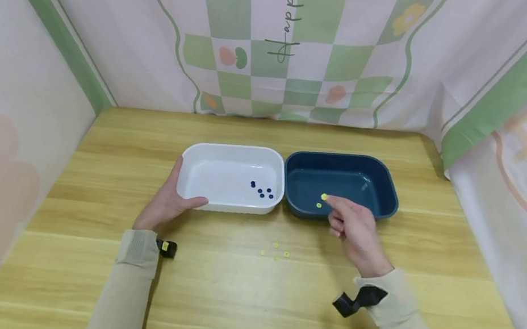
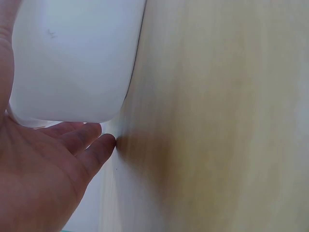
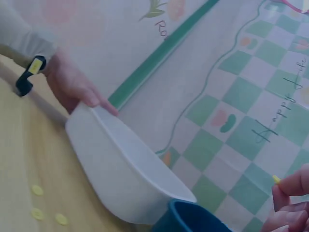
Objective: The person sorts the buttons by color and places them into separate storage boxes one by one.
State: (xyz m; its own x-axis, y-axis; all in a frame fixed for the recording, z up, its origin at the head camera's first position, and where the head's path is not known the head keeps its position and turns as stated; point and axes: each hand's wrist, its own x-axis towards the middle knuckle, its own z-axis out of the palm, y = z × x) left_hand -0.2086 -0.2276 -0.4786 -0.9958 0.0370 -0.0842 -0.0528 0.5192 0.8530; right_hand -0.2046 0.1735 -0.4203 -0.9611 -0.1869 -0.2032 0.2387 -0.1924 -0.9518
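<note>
My left hand holds the near left corner of a white plastic basin, thumb on the front rim and fingers along the end wall. Several dark blue buttons lie in its right part. Over the dark blue basin, my right hand pinches a small yellow button between thumb and forefinger. Another yellow button shows just below it, inside the blue basin. In the right wrist view the pinched yellow button sticks out from the fingertips.
Several loose yellow buttons lie on the wooden table in front of the basins. The two basins stand side by side, rims touching or nearly so. A patterned cloth hangs behind the table and along its sides.
</note>
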